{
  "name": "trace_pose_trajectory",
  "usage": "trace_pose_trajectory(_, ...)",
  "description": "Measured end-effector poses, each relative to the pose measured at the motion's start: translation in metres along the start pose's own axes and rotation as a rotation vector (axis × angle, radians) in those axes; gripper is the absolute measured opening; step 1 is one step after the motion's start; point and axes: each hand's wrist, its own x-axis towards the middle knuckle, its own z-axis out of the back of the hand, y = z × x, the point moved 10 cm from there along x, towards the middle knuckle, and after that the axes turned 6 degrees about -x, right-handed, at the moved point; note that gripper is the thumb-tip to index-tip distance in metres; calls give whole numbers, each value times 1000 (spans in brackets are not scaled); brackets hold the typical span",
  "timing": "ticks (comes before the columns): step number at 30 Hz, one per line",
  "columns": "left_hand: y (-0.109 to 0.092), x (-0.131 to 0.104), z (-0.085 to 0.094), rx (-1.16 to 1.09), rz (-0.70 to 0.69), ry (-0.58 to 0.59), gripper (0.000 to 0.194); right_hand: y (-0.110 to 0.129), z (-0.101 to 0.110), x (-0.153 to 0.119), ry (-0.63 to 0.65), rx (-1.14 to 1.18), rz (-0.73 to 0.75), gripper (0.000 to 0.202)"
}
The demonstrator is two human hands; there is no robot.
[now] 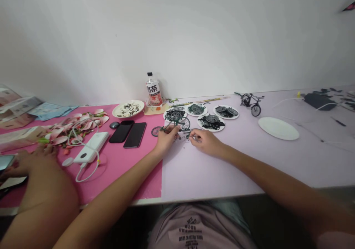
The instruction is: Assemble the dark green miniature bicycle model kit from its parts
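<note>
Near the seam of the pink and pale table coverings, my left hand [168,136] is closed around a small model bicycle [183,123] with dark spoked wheels and a green frame. My right hand [200,139] is pinched close to the bicycle's lower right side; what its fingertips hold is too small to make out. A few tiny loose parts lie on the table beneath my hands. Just behind stand several white plates, among them one plate [212,130] heaped with dark bicycle parts. Further right, another model bicycle [251,103] stands upright.
An oval white plate [279,128] lies to the right. On the left are two phones [135,135], a mouse [114,125], a white power bank [91,147] with cable, and pink petals [83,127]. A drink bottle [153,90] stands at the wall. Another person's arm [46,182] rests at far left.
</note>
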Motion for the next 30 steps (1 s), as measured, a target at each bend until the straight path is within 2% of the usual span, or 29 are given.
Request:
trace_pose_trajectory(3, -2, -2, -1, -1, 8, 5, 33, 0, -3, -1, 20, 208, -9, 24)
trace_pose_trajectory(6, -5, -5, -6, -28, 23, 36, 35, 1, -3, 1, 14, 321, -24, 32)
trace_pose_trajectory(12, -7, -10, -11, -89, 72, 45, 32, -5, -8, 4, 28, 366, -88, 33)
trace_pose_trajectory(30, -8, -9, -10, -31, 42, 79, 30, -10, -12, 4, 48, 455, -160, 36)
